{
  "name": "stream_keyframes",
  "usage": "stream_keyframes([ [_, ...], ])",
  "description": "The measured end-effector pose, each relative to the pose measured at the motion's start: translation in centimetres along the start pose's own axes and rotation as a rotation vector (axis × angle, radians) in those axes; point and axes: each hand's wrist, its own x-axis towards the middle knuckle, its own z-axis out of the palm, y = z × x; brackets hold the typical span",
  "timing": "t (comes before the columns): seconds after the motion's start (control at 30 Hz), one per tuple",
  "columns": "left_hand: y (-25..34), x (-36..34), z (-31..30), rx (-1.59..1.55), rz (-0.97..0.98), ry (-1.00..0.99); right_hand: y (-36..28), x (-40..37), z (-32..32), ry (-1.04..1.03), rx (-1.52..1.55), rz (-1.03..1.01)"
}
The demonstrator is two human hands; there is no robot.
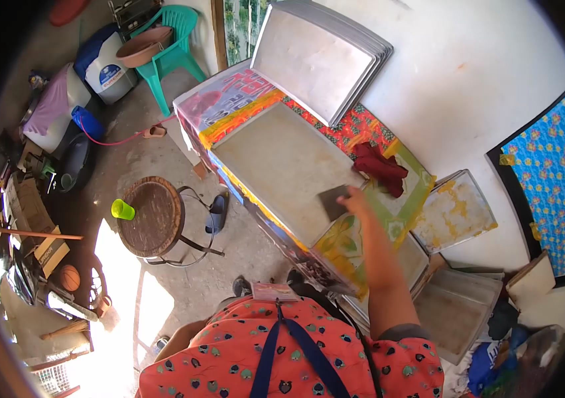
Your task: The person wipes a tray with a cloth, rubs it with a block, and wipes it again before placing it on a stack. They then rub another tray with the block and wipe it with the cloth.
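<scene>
A large metal baking tray (pixel 276 159) lies flat on the cloth-covered table in front of me. My right hand (pixel 357 200) is over its near right corner, fingers closed on the edge of a flat, dark grey square piece (pixel 332 204). That piece overlaps the tray's surface in this view. A crumpled dark red cloth (pixel 380 169) rests just beyond my right hand, at the tray's right side. My left arm (pixel 180 341) hangs down at my side, and its hand is hidden.
Stacked trays (pixel 315 56) lean on the wall behind the table (pixel 345 255). More trays (pixel 458 308) stand low at the right. A round wooden stool (pixel 153 215) with a lime-green cup (pixel 123 209) stands left. A green chair (pixel 173 50) holds a basin (pixel 144 46).
</scene>
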Motion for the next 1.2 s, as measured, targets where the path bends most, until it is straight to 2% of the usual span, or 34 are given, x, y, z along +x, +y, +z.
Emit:
stream_keyframes([
  [0.1, -4.1, 0.1, 1.0, -0.237, -0.059, 0.128, 2.6, 1.9, 0.7, 0.119, -0.033, 0.106],
  [0.17, -5.6, 0.8, 0.5, -0.377, -0.077, 0.189, -0.9, -0.6, 2.2, 0.201, -0.19, -0.045],
  [0.2, -6.0, 1.1, -0.1, -0.451, -0.085, 0.206, -3.1, -1.9, 3.3, 0.014, -0.147, 0.012],
  [0.23, -6.5, 1.3, -0.9, -0.525, -0.098, 0.216, -5.1, -3.2, 4.3, -0.06, -0.175, -0.081],
  [0.3, -5.9, 0.0, -3.4, -0.717, -0.049, 0.213, -5.4, -3.3, 4.1, -0.263, -0.023, -0.052],
  [0.37, 0.6, -4.1, -7.9, -0.989, 0.251, 0.117, -5.1, -3.8, 1.8, 0.025, 0.067, 0.097],
  [0.43, 7.6, -7.9, -10.9, -1.275, 0.814, -0.022, -4.1, -3.3, -0.5, -0.003, 0.273, 0.147],
  [0.47, 8.9, -7.6, -10.5, -1.087, 0.828, 0.212, -3.9, -3.2, -0.9, -0.014, 0.375, 0.175],
  [0.5, 9.8, -7.1, -10.3, -0.886, 0.852, 0.431, -3.8, -3.1, 0.6, 0.043, 0.208, 0.098],
  [0.53, 10.7, -6.7, -10.0, -0.683, 0.831, 0.659, -3.5, -2.7, 3.3, 0.1, 0.039, 0.016],
  [0.57, 9.5, -5.2, -9.5, -0.372, 0.691, 0.678, -4.0, -2.3, 5.3, 0.156, -0.13, -0.069],
  [0.63, 4.8, -1.3, -7.0, 0.115, 0.413, 0.392, -7.6, -3.6, 6.0, -0.078, -0.074, -0.122],
  [0.67, 2.6, 0.1, -5.6, 0.151, 0.294, 0.275, -7.3, -3.0, 6.2, -0.089, -0.11, -0.175],
  [0.77, -2.4, 2.2, -1.3, -0.18, 0.038, 0.205, -3.6, -1.0, 3.7, 0.202, -0.216, -0.182],
  [0.83, -3.3, 2.6, 0.2, -0.406, -0.014, 0.242, -0.7, 0.5, -0.5, 0.115, 0.002, -0.029],
  [0.93, -2.6, 4.1, 1.2, -0.786, -0.032, 0.292, 1.9, 2.2, -0.3, 0.341, 0.049, -0.121],
  [0.97, -1.7, 4.5, 0.7, -0.942, -0.02, 0.303, 0.5, 1.9, 0.2, 0.242, 0.016, -0.087],
  [1.0, -0.1, 4.3, -0.4, -1.097, 0.01, 0.309, -1.2, 1.8, 2.0, 0.141, -0.017, -0.055],
  [1.03, 1.2, 3.8, -1.8, -1.199, 0.11, 0.307, -2.9, 1.6, 3.8, 0.125, -0.139, -0.168],
  [1.07, 3.6, 2.3, -3.5, -1.2, 0.285, 0.317, -4.5, 0.9, 5.1, 0.063, -0.134, -0.227],
  [1.1, 8.4, -0.2, -5.6, -1.377, 0.563, 0.104, -7.7, -0.3, 4.2, -0.102, -0.078, -0.246],
  [1.13, 14.8, -3.4, -6.4, -1.398, 0.77, 0.141, -8.0, 0.4, 4.4, -0.11, -0.023, -0.295],
  [1.17, 17.0, -3.5, -7.9, -1.376, 0.859, 0.279, -8.1, 1.1, 4.6, -0.118, 0.035, -0.339],
  [1.2, 19.2, -3.5, -8.8, -1.215, 0.878, 0.493, -8.5, 1.7, 3.8, -0.1, 0.089, -0.35],
])
